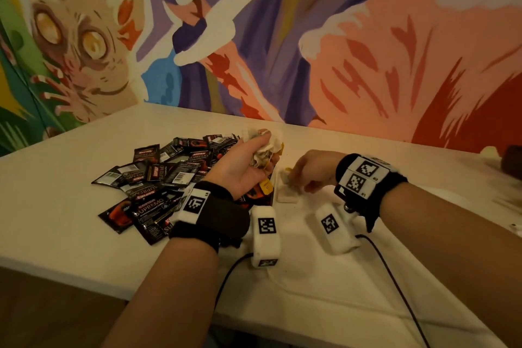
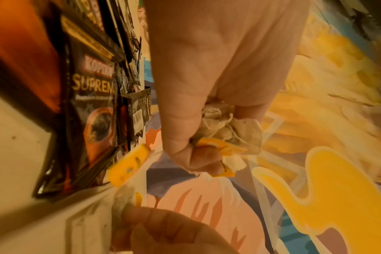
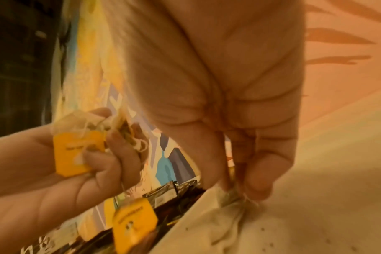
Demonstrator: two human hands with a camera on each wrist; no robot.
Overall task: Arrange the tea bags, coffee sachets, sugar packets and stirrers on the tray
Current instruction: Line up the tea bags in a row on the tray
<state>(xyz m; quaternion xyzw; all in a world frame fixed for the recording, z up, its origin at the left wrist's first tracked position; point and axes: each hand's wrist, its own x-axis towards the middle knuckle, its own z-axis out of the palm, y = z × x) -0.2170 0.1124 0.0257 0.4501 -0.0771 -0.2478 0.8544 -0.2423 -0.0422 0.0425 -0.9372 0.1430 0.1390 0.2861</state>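
Observation:
My left hand is raised, palm up, and grips a crumpled bunch of tea bags with yellow tags; one tag dangles on its string. To its right, my right hand pinches a single tea bag between thumb and fingers, low on the white tray. Another tea bag lies flat on the tray just below it. A heap of black coffee sachets covers the table left of the tray, under my left wrist.
A painted wall rises behind the white table. A dark round object sits at the far right edge. Black cables run from the wrist cameras across the tray towards me.

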